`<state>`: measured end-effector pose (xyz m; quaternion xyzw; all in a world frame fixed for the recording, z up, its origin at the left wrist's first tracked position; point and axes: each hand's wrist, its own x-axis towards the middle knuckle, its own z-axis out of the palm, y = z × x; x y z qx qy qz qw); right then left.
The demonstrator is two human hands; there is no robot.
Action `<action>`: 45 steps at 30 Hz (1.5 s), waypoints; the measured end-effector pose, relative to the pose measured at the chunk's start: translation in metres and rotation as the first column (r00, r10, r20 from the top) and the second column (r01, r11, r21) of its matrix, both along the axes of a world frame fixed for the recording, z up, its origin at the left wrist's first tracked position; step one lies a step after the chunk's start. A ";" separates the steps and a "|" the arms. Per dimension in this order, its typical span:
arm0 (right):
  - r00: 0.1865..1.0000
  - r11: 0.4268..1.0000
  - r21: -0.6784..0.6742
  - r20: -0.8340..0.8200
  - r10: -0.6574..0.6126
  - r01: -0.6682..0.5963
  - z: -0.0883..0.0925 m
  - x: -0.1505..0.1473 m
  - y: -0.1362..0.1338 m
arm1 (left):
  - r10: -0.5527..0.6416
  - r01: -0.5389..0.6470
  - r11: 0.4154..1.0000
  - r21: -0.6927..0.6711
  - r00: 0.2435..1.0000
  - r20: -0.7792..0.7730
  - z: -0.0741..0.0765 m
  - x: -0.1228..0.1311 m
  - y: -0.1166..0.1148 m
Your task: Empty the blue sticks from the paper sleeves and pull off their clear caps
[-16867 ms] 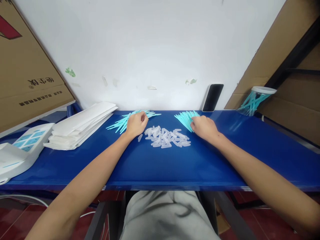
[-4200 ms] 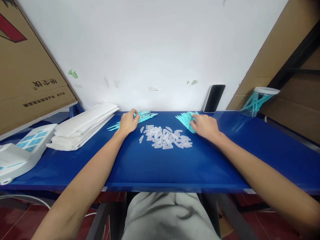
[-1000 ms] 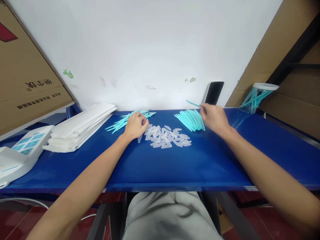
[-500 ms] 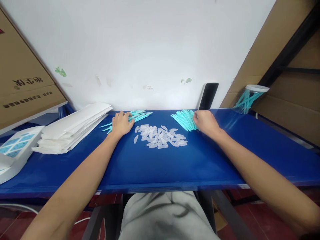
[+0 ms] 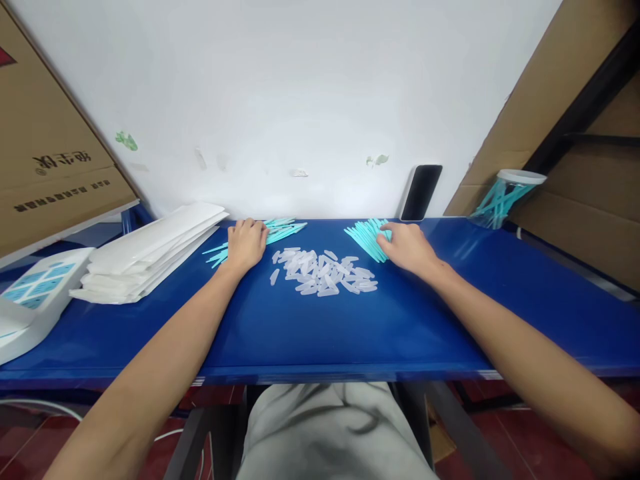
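My left hand point(image 5: 247, 244) lies over the left pile of thin teal pointed sticks point(image 5: 286, 231), its fingers curled down together. Whatever is under those fingertips is hidden. At the right pile of teal sticks point(image 5: 366, 238), my right hand point(image 5: 407, 247) reaches in from the right, index finger and thumb apart and touching the sticks' right side. Its other fingers are tucked out of sight. Between the hands, closer to me, spreads a heap of small frosted, translucent tapered pieces point(image 5: 325, 272), touched by neither hand.
White paper sleeves point(image 5: 155, 250) are stacked at left, beside a white tray with blue patches point(image 5: 45, 287). A phone point(image 5: 423, 192) leans on the wall. A clear jar of teal sticks point(image 5: 505, 200) stands at back right. Cardboard point(image 5: 55, 153) borders the blue table point(image 5: 320, 340).
My left hand's fingers have drawn closer together over the sticks. On my right hand the index finger and thumb have stretched out over the right pile. The view has shifted slightly.
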<state>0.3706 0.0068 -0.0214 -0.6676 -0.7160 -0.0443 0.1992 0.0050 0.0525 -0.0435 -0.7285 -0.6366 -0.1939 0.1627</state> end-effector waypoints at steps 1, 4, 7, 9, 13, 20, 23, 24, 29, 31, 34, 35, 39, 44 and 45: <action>0.998 0.999 0.015 -0.020 0.052 -0.051 0.001 -0.003 -0.002 | -0.012 0.013 0.998 0.059 1.000 -0.007 0.004 0.001 -0.002; 0.960 0.964 0.091 -0.109 0.259 -0.250 0.002 -0.015 -0.013 | -0.063 0.048 0.968 0.247 0.997 0.051 0.024 0.004 -0.012; 0.872 0.888 0.235 -0.207 0.444 -0.396 0.003 -0.031 -0.030 | -0.200 0.095 0.916 0.390 0.951 0.237 0.046 0.008 -0.024; 0.817 0.843 0.309 -0.250 0.519 -0.441 0.002 -0.042 -0.041 | -0.364 0.142 0.873 0.466 0.827 0.429 0.054 0.015 -0.030; 0.775 0.810 0.334 -0.270 0.571 -0.481 0.002 -0.060 -0.056 | -0.514 0.204 0.856 0.474 0.254 0.819 0.046 0.041 -0.032; 0.807 0.811 0.299 -0.174 0.565 -0.503 -0.003 -0.064 -0.053 | -0.077 0.462 0.861 0.211 -0.293 0.953 0.028 0.086 -0.047; 0.804 0.794 0.291 -0.119 0.583 -0.533 -0.007 -0.061 -0.050 | 0.008 0.527 0.832 0.174 -0.325 0.946 0.026 0.093 -0.055; 0.807 0.790 0.294 -0.090 0.584 -0.538 -0.007 -0.060 -0.049 | 0.028 0.545 0.822 0.165 -0.329 0.944 0.026 0.095 -0.057; 0.823 0.785 0.293 0.012 0.568 -0.546 -0.007 -0.061 -0.051 | -0.011 0.576 0.793 0.197 -0.311 0.950 0.024 0.097 -0.058; 0.801 0.757 0.292 0.059 0.595 -0.584 -0.006 -0.062 -0.052 | -0.056 0.582 0.788 0.200 -0.256 0.965 0.022 0.097 -0.056; 0.754 0.700 0.291 0.150 0.639 -0.652 -0.007 -0.063 -0.051 | -0.120 0.584 0.790 0.188 -0.152 0.981 0.017 0.096 -0.051; 0.743 0.686 0.291 0.183 0.644 -0.666 -0.007 -0.063 -0.051 | -0.145 0.577 0.795 0.187 -0.118 0.982 0.016 0.095 -0.049; 0.712 0.645 0.304 0.248 0.657 -0.701 -0.010 -0.066 -0.051 | -0.184 0.428 0.884 0.190 -0.054 0.981 0.016 0.086 -0.038; 0.796 0.767 0.226 0.247 0.552 -0.601 -0.003 -0.055 -0.044 | -0.216 0.199 0.966 0.166 0.264 0.940 0.018 0.047 -0.020; 0.839 0.825 0.196 0.259 0.479 -0.531 0.000 -0.050 -0.040 | -0.261 0.214 0.960 0.181 0.446 0.856 0.017 0.039 -0.018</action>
